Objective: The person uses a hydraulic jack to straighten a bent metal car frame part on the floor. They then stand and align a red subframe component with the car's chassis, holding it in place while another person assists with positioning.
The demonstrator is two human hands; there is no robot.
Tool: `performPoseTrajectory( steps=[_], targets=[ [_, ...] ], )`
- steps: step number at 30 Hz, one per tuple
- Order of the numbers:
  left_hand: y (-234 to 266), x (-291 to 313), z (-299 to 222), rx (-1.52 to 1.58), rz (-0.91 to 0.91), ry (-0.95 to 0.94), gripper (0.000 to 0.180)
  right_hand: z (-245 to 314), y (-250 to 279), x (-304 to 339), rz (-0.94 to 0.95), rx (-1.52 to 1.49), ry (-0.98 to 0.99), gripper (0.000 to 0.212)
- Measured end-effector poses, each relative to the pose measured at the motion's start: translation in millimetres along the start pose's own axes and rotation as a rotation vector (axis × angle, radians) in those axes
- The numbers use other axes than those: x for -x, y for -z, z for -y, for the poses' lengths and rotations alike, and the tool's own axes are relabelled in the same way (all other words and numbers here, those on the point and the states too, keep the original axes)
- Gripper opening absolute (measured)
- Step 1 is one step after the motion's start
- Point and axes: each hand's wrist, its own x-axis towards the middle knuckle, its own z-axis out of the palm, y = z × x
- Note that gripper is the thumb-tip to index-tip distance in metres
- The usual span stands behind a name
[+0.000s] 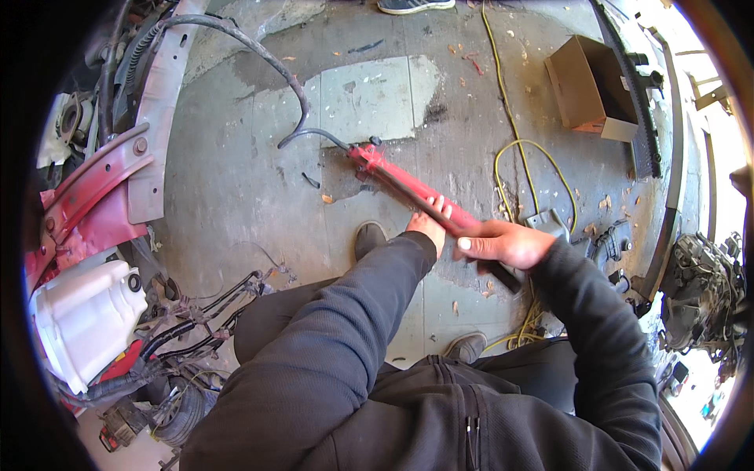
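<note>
A red hydraulic hand pump (428, 191) is held slantwise in front of me, above the floor. Along its red body runs a black pump handle (404, 192), whose dark end (504, 277) sticks out below my right hand. My left hand (430, 223) has its fingers wrapped round the pump's body at mid-length. Close beside it, my right hand (512, 244) is closed over the handle near its lower end, a little smeared by motion. A black hose (275, 64) leaves the pump's far end and curves up left toward the car's front frame (157, 149).
At left are red car bodywork (94, 212), a white plastic tank (90, 320) and loose wiring (188, 330). A yellow cord (505, 86) crosses the floor near an open cardboard box (581, 86). Engine parts (703, 290) stand at right. Another person's shoe (415, 5) shows at the top.
</note>
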Motion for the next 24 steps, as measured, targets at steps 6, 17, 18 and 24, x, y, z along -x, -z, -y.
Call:
performPoseTrajectory(
  steps=[6, 17, 18, 24],
  targets=[
    [-5, -7, 1, 0.219, 0.058, 0.153, 0.080, 12, 1, -13, -0.012, 0.054, 0.008, 0.061],
    [25, -2, -6, 0.155, -0.647, -0.096, 0.074, -29, 7, 3, 0.077, -0.015, 0.119, 0.069],
    [24, -4, -5, 0.168, -0.302, 0.017, 0.077, -29, 6, 0, 0.078, -0.040, 0.163, 0.065],
    [29, -4, -13, 0.085, 0.183, 0.196, 0.074, -3, -7, -2, -0.270, 0.071, -0.299, 0.067]
  ],
)
